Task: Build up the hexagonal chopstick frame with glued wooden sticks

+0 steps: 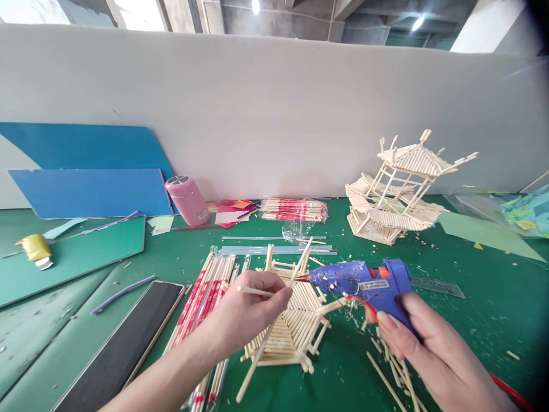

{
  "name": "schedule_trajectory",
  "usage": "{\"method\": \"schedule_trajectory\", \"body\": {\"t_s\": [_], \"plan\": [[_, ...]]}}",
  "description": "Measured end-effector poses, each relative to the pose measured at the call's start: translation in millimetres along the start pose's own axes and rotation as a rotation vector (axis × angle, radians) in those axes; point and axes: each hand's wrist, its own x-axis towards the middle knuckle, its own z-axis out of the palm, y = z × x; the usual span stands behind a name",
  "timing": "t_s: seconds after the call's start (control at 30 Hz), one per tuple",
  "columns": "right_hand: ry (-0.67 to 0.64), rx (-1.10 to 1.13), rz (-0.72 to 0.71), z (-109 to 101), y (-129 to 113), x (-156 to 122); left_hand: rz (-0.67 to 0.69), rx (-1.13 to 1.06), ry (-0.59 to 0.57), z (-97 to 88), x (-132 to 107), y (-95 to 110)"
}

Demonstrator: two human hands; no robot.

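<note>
My left hand (255,303) pinches a long wooden stick (254,372) that slants up over the woodwork. A second, shorter stick pokes out to the left between its fingers. My right hand (433,349) grips a blue hot glue gun (362,283), finger at its red trigger. The gun's nozzle points left and meets or nearly meets the long stick just above my left fingertips. Beneath both lies a many-sided roof-like frame of wooden sticks (281,343), partly hidden by my left hand.
A stick pavilion model (397,200) stands at the back right. Packs of sticks (201,303) lie left of the frame, with glue sticks (274,250) behind it. Loose sticks (386,372) lie below the gun. A pink canister (189,200) and a dark, phone-like slab (124,343) are leftward.
</note>
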Motion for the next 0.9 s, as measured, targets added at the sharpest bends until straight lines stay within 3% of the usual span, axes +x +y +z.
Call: {"method": "schedule_trajectory", "body": {"t_s": [0.9], "plan": [[-0.011, -0.114, -0.037, -3.1, 5.2, -1.7, 0.01, 0.014, -0.004, -0.3, 0.9, -1.2]]}}
